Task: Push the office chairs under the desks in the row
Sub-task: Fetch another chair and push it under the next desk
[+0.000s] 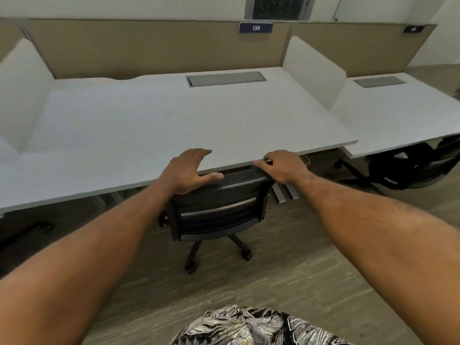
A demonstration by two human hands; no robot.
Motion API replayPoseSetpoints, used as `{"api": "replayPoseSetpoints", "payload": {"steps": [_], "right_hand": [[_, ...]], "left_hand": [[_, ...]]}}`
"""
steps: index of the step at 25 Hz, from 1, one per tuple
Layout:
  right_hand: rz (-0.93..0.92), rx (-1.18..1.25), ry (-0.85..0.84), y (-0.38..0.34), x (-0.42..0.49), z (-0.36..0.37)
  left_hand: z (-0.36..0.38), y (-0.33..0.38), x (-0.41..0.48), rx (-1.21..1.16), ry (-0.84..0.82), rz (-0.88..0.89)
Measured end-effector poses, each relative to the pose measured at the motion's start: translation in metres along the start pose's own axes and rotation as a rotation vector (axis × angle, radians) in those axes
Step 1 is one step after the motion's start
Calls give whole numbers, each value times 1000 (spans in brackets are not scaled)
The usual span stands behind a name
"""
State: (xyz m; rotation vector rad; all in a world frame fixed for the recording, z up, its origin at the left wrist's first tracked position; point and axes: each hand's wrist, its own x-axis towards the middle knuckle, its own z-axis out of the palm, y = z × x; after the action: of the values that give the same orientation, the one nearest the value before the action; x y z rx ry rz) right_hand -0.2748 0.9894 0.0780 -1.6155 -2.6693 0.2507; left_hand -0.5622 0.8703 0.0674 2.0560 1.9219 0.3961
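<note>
A black mesh-backed office chair (219, 207) stands tucked against the front edge of the white desk (154, 120), its seat hidden beneath the desktop and its wheeled base showing on the floor. My left hand (188, 170) rests on the top left corner of the chair back, thumb along the top rail, fingers spread and raised over the desk edge. My right hand (281, 166) lies on the top right corner of the chair back, fingers curled on the rail by the desk edge.
A second black chair (408, 168) sits under the neighbouring desk (398, 115) on the right. White dividers (316, 70) separate the desks, with a tan back panel and a sign reading 138 (256, 27). Grey cable hatches are set into each desktop. Wood-look floor lies behind the chair.
</note>
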Motion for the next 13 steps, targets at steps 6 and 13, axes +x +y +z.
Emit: {"api": "replayPoseSetpoints", "payload": {"steps": [6,13], "right_hand": [[-121,-44,7,12,23,-1],[-153,-99,-34,23,40,-2]], "left_hand": [[1,7,2,-112,-210,-99],[-5,17,12,-11,-198,-226]]}}
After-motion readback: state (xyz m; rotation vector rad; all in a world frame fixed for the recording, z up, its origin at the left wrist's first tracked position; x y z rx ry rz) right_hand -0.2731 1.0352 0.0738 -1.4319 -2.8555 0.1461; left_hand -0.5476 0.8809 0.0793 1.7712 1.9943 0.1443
